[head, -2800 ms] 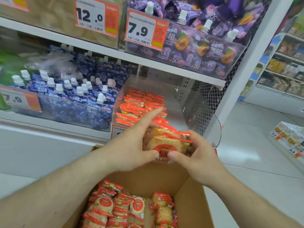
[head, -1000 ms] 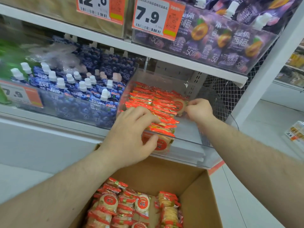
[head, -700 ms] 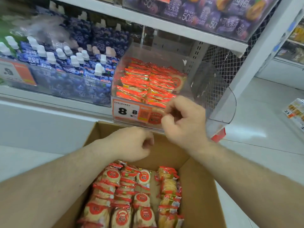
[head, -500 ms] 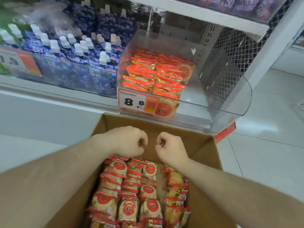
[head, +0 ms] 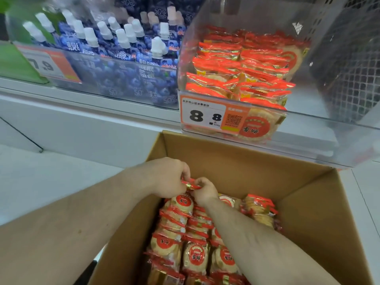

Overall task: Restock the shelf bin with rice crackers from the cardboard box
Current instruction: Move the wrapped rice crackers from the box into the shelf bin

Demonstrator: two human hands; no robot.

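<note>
I note both hands inside the cardboard box (head: 308, 202): the left hand (head: 170, 177) and right hand (head: 203, 190) pinch one rice cracker packet (head: 190, 184) at the far end of the packed rows (head: 185, 233). Directly above the box's far wall, the clear shelf bin (head: 339, 112) holds stacked crackers (head: 240, 64) on its left side, behind an 8.8 price tag (head: 205, 116). Blue spouted pouches (head: 123, 50) stand in the adjoining bin to the left.
</note>
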